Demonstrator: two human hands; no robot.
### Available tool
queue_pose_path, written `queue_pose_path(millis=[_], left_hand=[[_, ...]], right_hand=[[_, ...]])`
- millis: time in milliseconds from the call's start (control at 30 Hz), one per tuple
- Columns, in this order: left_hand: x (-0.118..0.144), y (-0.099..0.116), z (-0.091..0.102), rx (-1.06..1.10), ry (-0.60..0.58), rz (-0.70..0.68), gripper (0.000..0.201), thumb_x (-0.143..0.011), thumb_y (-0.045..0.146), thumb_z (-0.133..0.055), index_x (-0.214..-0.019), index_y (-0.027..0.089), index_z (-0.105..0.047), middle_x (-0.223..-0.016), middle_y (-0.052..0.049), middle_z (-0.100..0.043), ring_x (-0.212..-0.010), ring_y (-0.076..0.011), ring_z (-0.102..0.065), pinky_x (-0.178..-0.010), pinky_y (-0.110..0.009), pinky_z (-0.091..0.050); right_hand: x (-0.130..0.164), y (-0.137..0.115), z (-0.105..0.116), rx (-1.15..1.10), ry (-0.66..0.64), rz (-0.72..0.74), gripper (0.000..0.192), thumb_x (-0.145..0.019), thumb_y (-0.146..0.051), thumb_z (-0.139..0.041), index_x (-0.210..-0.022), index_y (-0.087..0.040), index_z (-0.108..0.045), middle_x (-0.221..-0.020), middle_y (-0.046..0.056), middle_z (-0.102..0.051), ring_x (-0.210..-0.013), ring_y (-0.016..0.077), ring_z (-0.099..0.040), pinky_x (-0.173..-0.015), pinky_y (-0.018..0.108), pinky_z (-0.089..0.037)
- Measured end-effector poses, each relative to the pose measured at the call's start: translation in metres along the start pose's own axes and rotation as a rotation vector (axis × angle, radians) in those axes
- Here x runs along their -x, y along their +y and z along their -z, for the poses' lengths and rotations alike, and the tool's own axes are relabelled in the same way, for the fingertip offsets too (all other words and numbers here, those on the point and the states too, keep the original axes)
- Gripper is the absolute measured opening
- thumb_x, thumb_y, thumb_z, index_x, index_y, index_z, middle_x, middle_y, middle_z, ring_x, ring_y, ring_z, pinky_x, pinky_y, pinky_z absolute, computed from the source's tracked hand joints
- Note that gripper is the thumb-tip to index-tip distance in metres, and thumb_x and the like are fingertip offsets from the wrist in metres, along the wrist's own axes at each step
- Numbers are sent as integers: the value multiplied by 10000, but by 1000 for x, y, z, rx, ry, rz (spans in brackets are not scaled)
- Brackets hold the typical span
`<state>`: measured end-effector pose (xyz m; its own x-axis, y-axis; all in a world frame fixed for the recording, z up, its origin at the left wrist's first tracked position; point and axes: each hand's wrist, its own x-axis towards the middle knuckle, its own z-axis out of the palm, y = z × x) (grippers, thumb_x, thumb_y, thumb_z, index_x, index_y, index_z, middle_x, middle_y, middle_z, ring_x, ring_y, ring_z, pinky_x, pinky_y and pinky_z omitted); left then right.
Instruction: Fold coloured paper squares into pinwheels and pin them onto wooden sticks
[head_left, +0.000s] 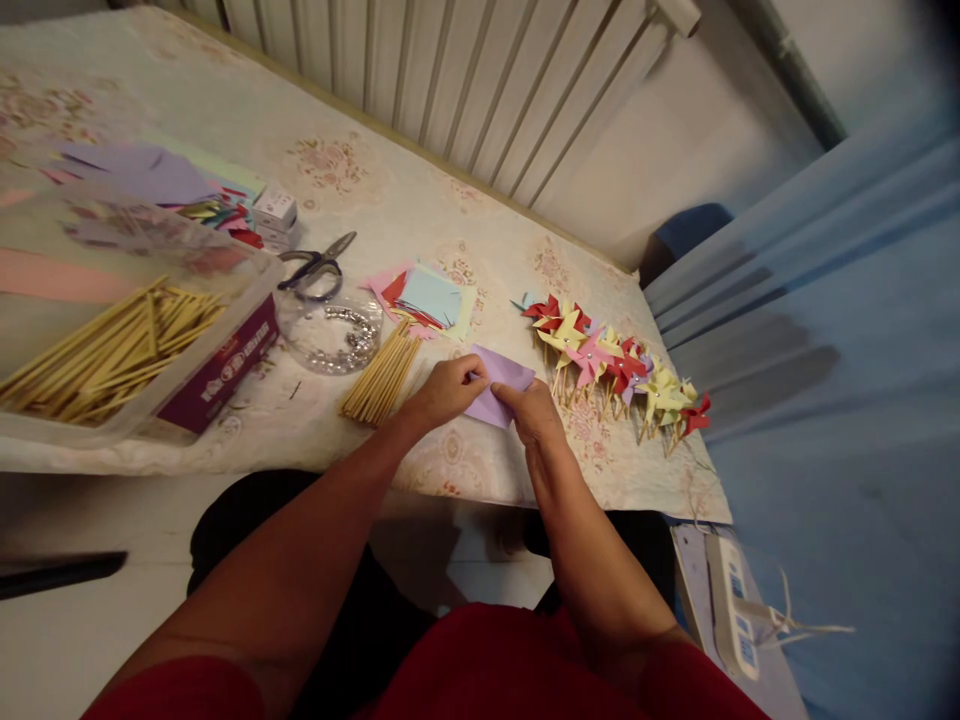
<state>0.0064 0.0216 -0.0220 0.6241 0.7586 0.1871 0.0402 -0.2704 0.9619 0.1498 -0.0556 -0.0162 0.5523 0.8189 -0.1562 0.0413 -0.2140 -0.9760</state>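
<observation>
Between my hands, just above the table's front edge, is a square of purple paper (pixel 495 408). My left hand (pixel 448 388) pinches it at its left side, thumb and forefinger together. On the right side my right hand (pixel 534 412) grips the same sheet, its thumb on top. Left of my left hand lies a bundle of thin wooden sticks (pixel 381 375). Behind the sticks is a stack of coloured paper squares (pixel 429 296), light blue on top. Finished paper pinwheels (pixel 592 357) on sticks lie in a row to the right of my right hand.
A clear plastic tub (pixel 142 425) of wooden sticks stands at the left. Scissors (pixel 318 268) lie by a round clear dish (pixel 334 335) of small shiny pieces. Small white boxes (pixel 275 208) and purple sheets (pixel 139 172) are behind. A power strip (pixel 733 605) sits at the lower right.
</observation>
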Motion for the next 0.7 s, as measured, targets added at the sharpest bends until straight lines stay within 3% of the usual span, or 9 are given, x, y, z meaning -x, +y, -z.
queue_pose_path(millis=[267,700], left_hand=[[-1,-1,1,-29,-5,2,70,-736,175,-529,-667,171,-539,-581,56,-445,-591,-103,-393,-580,-245,-300],[-1,2,0,-112,-2,-8,85,-730,143,-513,-652,174,-521,-592,51,-465,-598,-107,-410,-584,-252,-298]], right_hand=[[2,-4,2,-46,-123,-20,316,-527,-234,-757,-834,-182,-699,-746,3,-721,-704,197,-652,-712,323,-520],[1,-3,3,-52,-159,-53,291,-510,-232,-783,-776,-168,-684,-686,-25,-675,-664,171,-617,-657,280,-487]])
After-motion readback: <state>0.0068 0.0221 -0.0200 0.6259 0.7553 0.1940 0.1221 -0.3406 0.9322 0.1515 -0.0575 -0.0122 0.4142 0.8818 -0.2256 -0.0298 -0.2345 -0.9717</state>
